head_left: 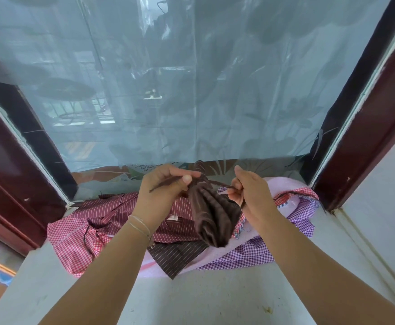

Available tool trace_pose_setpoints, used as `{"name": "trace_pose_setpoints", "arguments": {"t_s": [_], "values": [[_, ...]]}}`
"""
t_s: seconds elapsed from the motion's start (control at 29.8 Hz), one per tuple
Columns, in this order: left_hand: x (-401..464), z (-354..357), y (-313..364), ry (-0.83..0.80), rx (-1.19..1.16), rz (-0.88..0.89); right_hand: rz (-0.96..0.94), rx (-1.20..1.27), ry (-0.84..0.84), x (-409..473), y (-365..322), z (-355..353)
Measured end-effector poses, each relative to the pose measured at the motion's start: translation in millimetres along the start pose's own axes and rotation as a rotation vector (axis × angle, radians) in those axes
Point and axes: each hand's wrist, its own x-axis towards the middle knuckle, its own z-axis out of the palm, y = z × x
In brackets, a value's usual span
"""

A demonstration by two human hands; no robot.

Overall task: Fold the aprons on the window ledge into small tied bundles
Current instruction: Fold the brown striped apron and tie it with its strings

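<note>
Bare forearms, no sleeves; thin pale bangles round left wrist

No readable text, numbers, brands or signs anywhere, small pale label sewn on red striped apron, its print too blurred to read

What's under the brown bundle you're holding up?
Under the brown bundle lies a pile on the ledge: a maroon striped apron, a dark striped one, and a purple checked one on pink cloth. The bundle and hands hide the pile's middle.
</note>
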Motion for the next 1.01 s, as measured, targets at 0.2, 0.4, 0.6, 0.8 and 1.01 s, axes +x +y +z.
{"name": "trace_pose_setpoints", "arguments": {"t_s": [0.2, 0.4, 0.6, 0.8, 1.01], "values": [[5.9, 6.7, 7.1, -0.193, 0.237, 0.032, 0.130, 0.222, -0.099, 1.9, -4.9, 3.6], [12.1, 7.3, -2.6, -0.280, 0.433, -0.136, -0.395, -0.227, -0.316, -23.8, -39.2, 21.5], [6.7, 15.4, 7.6, -0.437, 0.670, 0.007, -0.342, -0.523, -0.356, -23.0, -46.2, 40.8], [6.0, 6.8, -1.3, -0.215, 0.405, -0.207, -0.558, -1.029, -0.500, -26.2, -43.3, 38.7], [3.0, 8.5, -2.4, -0.137, 0.223, -0.320, -1.079, -1.714, -0.317, -28.9, -16.5, 25.9]]}}
